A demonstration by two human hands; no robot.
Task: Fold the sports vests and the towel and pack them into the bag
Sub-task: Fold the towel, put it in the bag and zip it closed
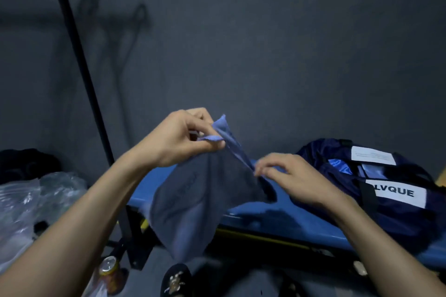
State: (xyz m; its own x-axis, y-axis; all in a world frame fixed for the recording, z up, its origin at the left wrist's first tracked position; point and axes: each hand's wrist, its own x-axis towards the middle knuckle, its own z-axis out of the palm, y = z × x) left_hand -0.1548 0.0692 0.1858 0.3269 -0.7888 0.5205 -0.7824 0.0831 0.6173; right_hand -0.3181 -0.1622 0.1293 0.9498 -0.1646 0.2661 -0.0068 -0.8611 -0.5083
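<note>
**Two hands hold up a blue cloth above a bench, beside an open bag**

Seen from the person's own head, two bare forearms reach forward. The left hand (183,137) is raised, its thumb and curled fingers pinching a top corner of a thin blue-grey cloth (193,200). The right hand (292,176) sits lower and to the right, fingertips pinching the same upper edge further along. Held this way, the edge is drawn fairly taut between the two hands and the rest hangs free in the air, which probably serves to straighten the piece before a fold. Whether it is the towel or one of the vests cannot be told; it looks soft, matte and limp, with faint dark lettering across it and a slightly frayed corner.

Behind the cloth lies the surface (265,219), a smooth, glossy blue bench top with a yellow strip under its front edge. On it, at right, rests the bag (376,188), dark navy, shiny and slumped, with black straps and white labels, one reading "LVQUE". Its top appears open, ready for packing.

At left, crinkled clear plastic bags (29,200) lie heaped. A black pole (79,60) slants up against a grey wall.
</note>
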